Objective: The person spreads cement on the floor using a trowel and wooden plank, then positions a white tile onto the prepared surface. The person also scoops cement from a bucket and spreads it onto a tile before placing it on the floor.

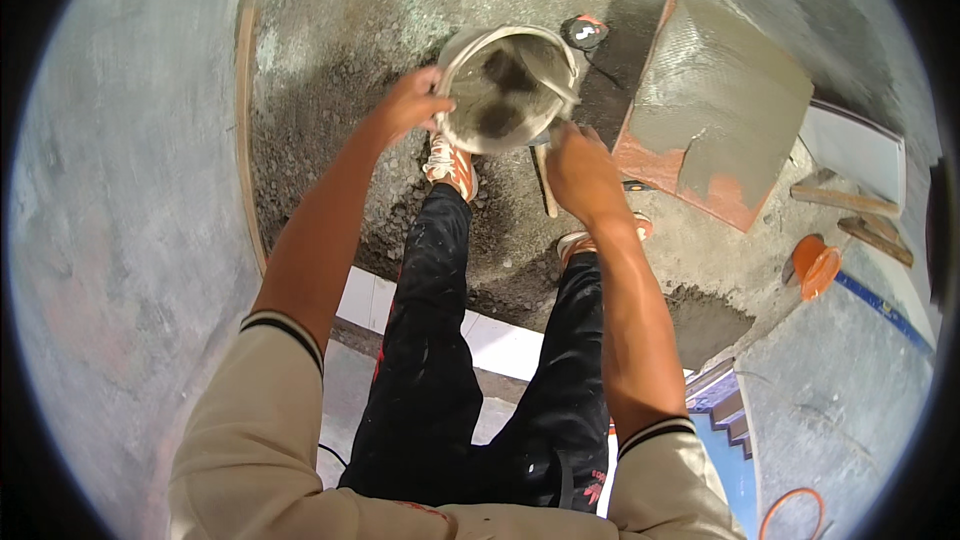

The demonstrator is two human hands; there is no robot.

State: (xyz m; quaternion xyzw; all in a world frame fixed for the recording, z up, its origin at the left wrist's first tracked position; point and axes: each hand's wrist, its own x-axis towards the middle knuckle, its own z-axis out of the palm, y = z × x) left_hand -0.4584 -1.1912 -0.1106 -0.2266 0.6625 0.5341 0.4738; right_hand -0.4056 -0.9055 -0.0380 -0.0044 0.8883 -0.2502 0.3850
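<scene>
A round bucket with a pale, splashed rim holds something grey and wet, with dark patches, in front of my feet. My left hand is closed on the left side of its rim. On the other side my right hand is a fist round the handle of a trowel, mostly hidden by the fingers. The trowel's grey blade, smeared by motion, reaches over the bucket's right rim. Right of the bucket lies a large square reddish tile, its upper face mostly covered with combed grey mortar.
A black-and-red tape measure lies behind the bucket. Beneath it a wooden handle rests between my shoes. At right are wood pieces, an orange object and a blue level. Blue stairs descend at lower right.
</scene>
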